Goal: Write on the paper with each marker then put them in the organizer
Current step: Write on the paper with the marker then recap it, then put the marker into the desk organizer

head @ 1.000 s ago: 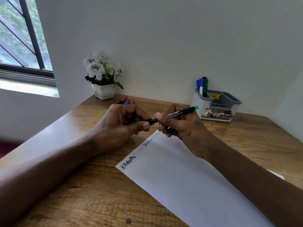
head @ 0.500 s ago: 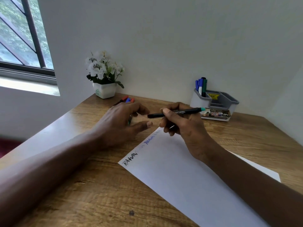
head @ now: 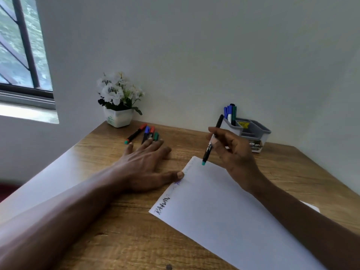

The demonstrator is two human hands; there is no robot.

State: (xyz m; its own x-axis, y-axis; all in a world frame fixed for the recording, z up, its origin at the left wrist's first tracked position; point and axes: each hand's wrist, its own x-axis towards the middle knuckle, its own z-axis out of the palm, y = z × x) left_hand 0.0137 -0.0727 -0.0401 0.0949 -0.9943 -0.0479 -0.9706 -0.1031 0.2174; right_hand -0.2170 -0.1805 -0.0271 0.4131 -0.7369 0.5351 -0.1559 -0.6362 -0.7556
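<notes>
Slantwise, marker [head: 206,152] mid-barrel in right grip [head: 233,152] (teal end down), over paper [head: 224,211]

Teal-ended marker [head: 206,152] aslant above paper [head: 224,211]

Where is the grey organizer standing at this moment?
In the head view, the grey organizer stands at the far right of the wooden desk, near the wall, behind the right hand holding a marker.

The brown wooden surface [head: 116,240] holds a white paper [head: 224,211] at lower right, loose markers [head: 145,134] and a flower pot [head: 118,118] at upper middle, a grey organizer [head: 253,133] at right, and a flat left hand [head: 144,164].
</notes>
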